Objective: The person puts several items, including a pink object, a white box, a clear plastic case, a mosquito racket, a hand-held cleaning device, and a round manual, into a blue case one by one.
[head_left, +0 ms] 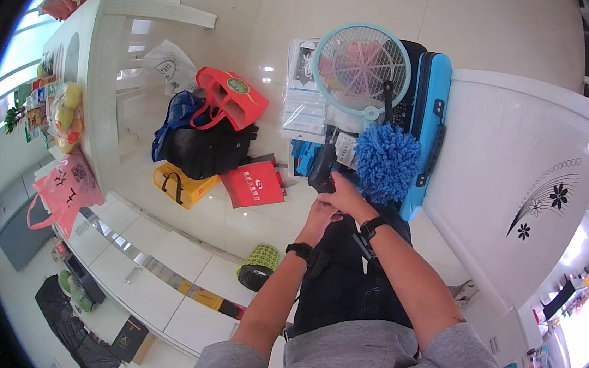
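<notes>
My right hand (347, 195) is closed around the lower end of a black, chunky handheld tool (322, 167); its exact kind does not show. Just below, my left hand (322, 217) is curled close against the right one, and what its fingers hold, if anything, is hidden. Beyond the tool lie a blue plastic item (303, 155) and a white block-like thing (346, 148). To the right sits a shaggy blue duster head (387, 163). Farther off, a round light-blue mesh racket (362, 70) rests over the pile, beside clear plastic packets (304, 117).
A bright blue suitcase (423, 136) stands along the pile, beside a white panel with black flowers (510, 148). On the floor at left are a red bag (232, 96), a black bag (206, 148), a yellow bag (184, 186) and a green patterned bin (258, 266). White cabinets (151, 269) line the near left.
</notes>
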### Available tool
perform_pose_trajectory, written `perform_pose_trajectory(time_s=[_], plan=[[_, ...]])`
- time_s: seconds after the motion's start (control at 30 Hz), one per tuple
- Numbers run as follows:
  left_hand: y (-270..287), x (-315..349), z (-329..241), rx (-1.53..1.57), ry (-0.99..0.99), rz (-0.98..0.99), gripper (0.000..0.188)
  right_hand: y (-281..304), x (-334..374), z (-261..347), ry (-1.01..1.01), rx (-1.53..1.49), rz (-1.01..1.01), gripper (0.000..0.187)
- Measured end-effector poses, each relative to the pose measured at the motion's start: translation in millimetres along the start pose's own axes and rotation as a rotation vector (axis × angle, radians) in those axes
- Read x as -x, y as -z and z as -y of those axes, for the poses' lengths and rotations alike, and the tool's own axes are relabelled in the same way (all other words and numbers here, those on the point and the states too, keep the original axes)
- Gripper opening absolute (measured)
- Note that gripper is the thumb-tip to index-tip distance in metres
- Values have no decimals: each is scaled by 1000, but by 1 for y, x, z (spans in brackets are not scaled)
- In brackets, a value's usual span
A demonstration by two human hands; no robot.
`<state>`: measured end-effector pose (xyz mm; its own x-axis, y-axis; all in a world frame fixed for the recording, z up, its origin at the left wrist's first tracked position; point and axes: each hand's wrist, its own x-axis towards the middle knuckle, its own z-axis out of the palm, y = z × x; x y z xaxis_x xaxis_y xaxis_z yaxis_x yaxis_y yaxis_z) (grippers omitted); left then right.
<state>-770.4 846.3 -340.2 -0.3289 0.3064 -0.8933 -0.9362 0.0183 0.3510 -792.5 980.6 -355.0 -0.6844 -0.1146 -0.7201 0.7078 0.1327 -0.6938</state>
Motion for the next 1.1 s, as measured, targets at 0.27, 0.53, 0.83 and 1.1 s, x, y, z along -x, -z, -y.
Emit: perform_pose_trajectory(time_s=[0.27, 0.53, 0.83, 1.1], plan=[[11, -22, -14, -84, -73, 72, 34, 8, -16, 4, 17, -106, -63, 49], [20, -41, -37, -247, -94, 98, 38, 6, -31, 1, 76, -332, -141, 43], [32, -60, -58, -305, -69, 163, 37, 7, -53, -8, 30, -495, -159, 46], [36, -64, -51, -323, -35, 3, 33, 0, -22, 2, 17, -237, -359, 40]])
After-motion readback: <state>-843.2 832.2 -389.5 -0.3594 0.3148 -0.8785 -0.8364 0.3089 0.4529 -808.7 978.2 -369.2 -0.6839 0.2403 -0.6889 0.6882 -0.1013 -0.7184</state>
